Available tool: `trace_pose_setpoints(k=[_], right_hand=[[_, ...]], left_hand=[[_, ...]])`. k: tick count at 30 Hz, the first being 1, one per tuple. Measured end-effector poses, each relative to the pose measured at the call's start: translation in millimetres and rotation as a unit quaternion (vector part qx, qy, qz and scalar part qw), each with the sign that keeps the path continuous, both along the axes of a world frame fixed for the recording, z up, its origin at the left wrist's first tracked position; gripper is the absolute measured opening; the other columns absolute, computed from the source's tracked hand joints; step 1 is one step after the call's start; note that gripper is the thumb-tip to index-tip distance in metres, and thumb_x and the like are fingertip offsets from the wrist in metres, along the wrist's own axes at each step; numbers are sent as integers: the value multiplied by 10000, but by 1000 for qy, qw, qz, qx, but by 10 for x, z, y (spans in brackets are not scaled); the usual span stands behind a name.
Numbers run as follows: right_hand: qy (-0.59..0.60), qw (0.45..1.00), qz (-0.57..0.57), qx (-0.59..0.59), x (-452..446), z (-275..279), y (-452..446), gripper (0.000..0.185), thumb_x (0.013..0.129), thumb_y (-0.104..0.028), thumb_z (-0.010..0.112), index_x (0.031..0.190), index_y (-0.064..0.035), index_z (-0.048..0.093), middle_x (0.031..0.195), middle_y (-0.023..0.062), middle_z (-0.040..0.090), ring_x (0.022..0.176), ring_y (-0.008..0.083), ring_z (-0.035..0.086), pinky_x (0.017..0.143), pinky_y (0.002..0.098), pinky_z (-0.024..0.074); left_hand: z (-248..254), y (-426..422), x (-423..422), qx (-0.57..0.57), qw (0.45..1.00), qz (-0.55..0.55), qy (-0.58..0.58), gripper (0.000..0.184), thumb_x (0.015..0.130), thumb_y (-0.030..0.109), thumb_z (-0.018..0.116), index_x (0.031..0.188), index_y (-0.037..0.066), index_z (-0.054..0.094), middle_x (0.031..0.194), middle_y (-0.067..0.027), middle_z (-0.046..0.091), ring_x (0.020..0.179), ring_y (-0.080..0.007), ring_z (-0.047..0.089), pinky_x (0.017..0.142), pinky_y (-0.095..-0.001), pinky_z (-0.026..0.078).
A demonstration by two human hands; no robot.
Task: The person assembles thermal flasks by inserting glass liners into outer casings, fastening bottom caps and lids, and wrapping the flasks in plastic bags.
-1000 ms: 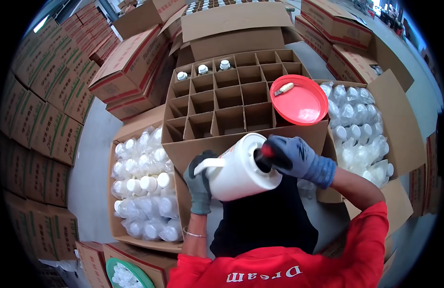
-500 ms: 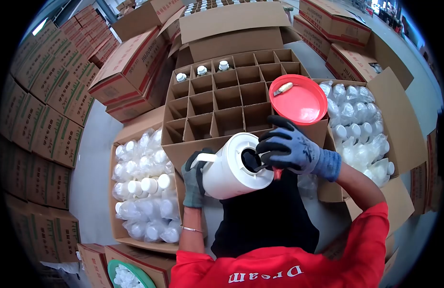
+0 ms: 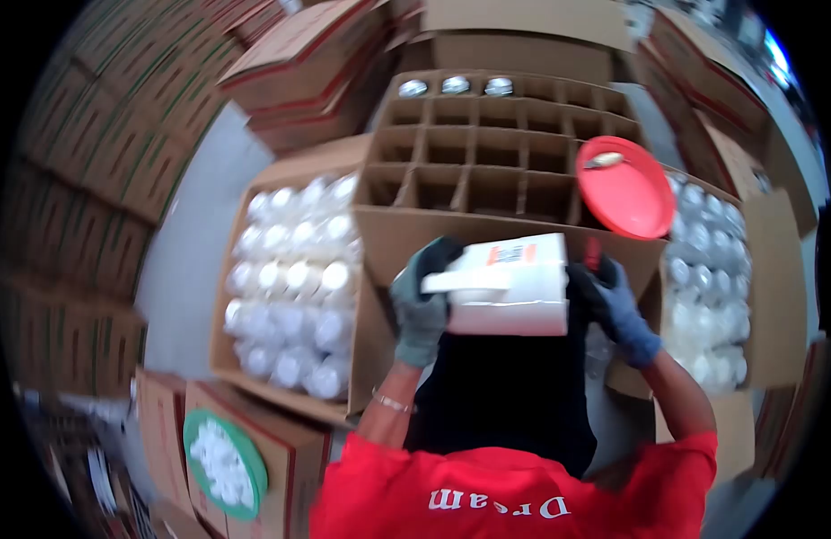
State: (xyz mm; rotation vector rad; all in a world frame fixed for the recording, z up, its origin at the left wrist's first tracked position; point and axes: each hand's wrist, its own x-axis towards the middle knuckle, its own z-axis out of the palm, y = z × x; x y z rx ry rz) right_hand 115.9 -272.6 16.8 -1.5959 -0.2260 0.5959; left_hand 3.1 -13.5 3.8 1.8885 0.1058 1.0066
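Smooth, glossy white plastic jug (image 3: 514, 310); smooth red plastic tray (image 3: 629, 205); matt cardboard divided box (image 3: 487, 236); cloth shirt (image 3: 514, 481)

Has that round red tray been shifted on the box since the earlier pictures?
No. The red tray still rests over the near right corner of the divided carton; both appear further right because the camera view changed.

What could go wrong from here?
The jug lies sideways over the lap, held near one end by the left hand, so a push at the other end might twist it loose.

The red tool in the right hand is close to that end and could catch or scratch it.

The red dish sits over the corner of the carton, just beyond the right hand; a bump might tip it and the small tool inside.
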Motion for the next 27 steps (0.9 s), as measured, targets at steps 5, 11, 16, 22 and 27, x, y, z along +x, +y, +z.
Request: trace_pose_setpoints(k=[5, 11, 16, 22, 27], right_hand=[[-129, 981, 81, -121, 590, 304, -726, 506, 889, -190, 686, 1311, 30, 514, 978, 87, 677, 831, 132, 637, 731, 303, 529], [-531, 687, 9, -495, 2723, -783, -1122, 470, 914, -229, 622, 1340, -76, 498, 1155, 212, 611, 1072, 386, 587, 866, 438, 473], [-560, 698, -6, -447, 2255, -540, -983, 318, 931, -136, 577, 1233, -37, 577, 1199, 167, 609, 1109, 353, 557, 963, 426, 428], [-596, 701, 59, -388, 1028, -4, -391, 333, 915, -23, 551, 1246, 8, 563, 1267, 174, 583, 1232, 342, 508, 1056, 422, 370], [-598, 599, 153, -511, 704, -65, -328, 428, 874, -96, 521, 1294, -14, 527, 1354, 177, 506, 1304, 399, 414, 1125, 531, 265]], left_hand=[[184, 398, 52, 5, 951, -309, 0, 308, 873, 125, 570, 1138, -25, 615, 1105, -159, 678, 1016, -290, 662, 934, -407, 511], [203, -525, -95, 445, 821, -356, -32, 414, 759, 224, 602, 1153, 100, 583, 1149, -103, 581, 1150, -284, 547, 1101, -503, 362], [21, 754, -454, 436, 860, -247, 90, 412, 781, 208, 651, 1173, 100, 588, 1209, -114, 543, 1201, -303, 502, 1052, -544, 383], [-1477, 4215, -1227, 252, 662, 468, 529, 409, 831, 463, 600, 1121, 187, 684, 1488, -263, 332, 1394, -453, 234, 1135, -602, 99], [-2023, 5051, -1830, 375, 438, 432, 694, 559, 925, 394, 457, 1443, 184, 457, 1614, -23, 162, 1482, -346, 85, 1122, -648, -10]])
